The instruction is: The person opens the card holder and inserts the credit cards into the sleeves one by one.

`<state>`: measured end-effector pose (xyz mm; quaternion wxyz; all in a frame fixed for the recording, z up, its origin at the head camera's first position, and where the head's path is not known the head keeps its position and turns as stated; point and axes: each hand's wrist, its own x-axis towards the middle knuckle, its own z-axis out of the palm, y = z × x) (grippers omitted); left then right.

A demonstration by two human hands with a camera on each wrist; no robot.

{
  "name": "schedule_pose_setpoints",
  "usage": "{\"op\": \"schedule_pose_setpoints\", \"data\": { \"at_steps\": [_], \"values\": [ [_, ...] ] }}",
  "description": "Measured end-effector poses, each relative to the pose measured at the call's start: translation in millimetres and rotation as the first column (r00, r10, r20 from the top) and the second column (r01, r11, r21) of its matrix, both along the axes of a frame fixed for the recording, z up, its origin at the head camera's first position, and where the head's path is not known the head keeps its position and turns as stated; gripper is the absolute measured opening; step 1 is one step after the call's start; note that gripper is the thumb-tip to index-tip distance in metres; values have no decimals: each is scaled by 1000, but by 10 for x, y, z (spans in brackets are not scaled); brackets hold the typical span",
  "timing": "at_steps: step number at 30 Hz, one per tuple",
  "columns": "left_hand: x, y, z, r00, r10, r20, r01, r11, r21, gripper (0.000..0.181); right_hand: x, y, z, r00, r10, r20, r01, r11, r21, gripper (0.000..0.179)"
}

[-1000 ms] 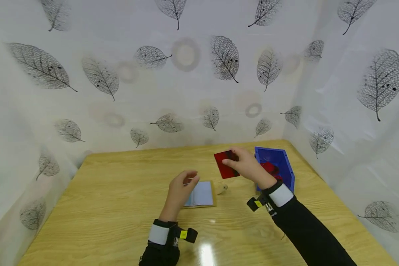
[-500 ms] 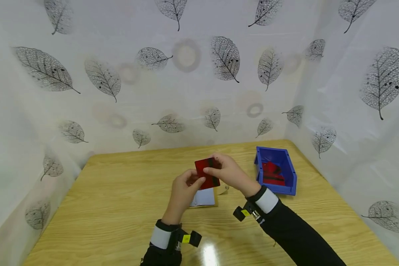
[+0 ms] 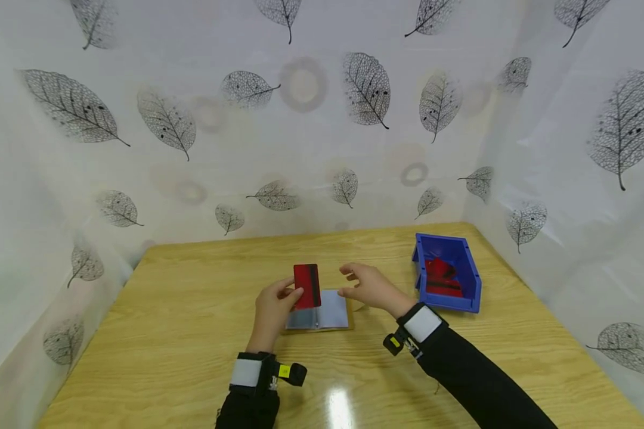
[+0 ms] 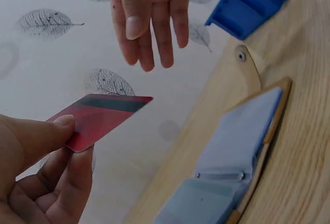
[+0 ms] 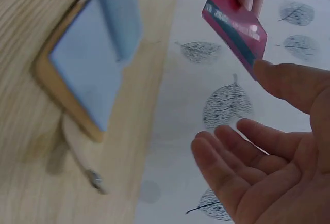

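Note:
A red card with a black stripe (image 3: 306, 286) is pinched between the thumb and fingers of my left hand (image 3: 272, 313), raised above an open card holder (image 3: 334, 310). In the left wrist view the card (image 4: 108, 115) is held by one corner. My right hand (image 3: 374, 289) is apart from the card, its fingers loosely bent and holding nothing; the right wrist view shows its bare palm (image 5: 273, 172). Clear sleeves (image 4: 240, 131) fill the card holder, which has a tan cover and metal rings at its spine. A snap strap (image 4: 247, 69) sticks out from its side.
A blue bin (image 3: 474, 286) with several red cards (image 3: 442, 280) inside stands at the right of the wooden table (image 3: 193, 310). A white curtain with leaf prints (image 3: 300, 137) surrounds the table at the back and sides.
My right hand brought the red card left from near the bin to my left hand. The left hand took it and moved slightly left; the right hand let go.

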<state>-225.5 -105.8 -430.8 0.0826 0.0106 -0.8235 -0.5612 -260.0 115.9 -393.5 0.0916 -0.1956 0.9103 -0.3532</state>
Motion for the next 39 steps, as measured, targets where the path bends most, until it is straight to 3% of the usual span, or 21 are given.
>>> {"op": "schedule_pose_setpoints", "data": {
  "at_steps": [7, 10, 17, 25, 39],
  "values": [
    [-71, -44, -248, 994, 35, 108, -27, 997, -76, 30, 14, -46, -254, 999, 25, 46, -34, 978, 204, 61],
    [-74, -40, -300, 992, 51, 113, -41, 995, -88, 31, 29, -56, -323, 998, 31, 59, -44, 969, 241, 61],
    [-92, -4, -347, 990, 60, 130, -44, 992, -120, 39, 41, -49, -401, 996, 50, 73, -68, 960, 273, 60],
    [-114, 37, -372, 989, 64, 135, -47, 991, -122, 35, 52, -47, -419, 995, 71, 72, -88, 958, 273, 58],
    [-140, 20, -377, 982, 21, 186, 2, 993, -118, 36, 64, -41, -440, 995, 76, 60, -89, 959, 268, 57]
  ]
}}
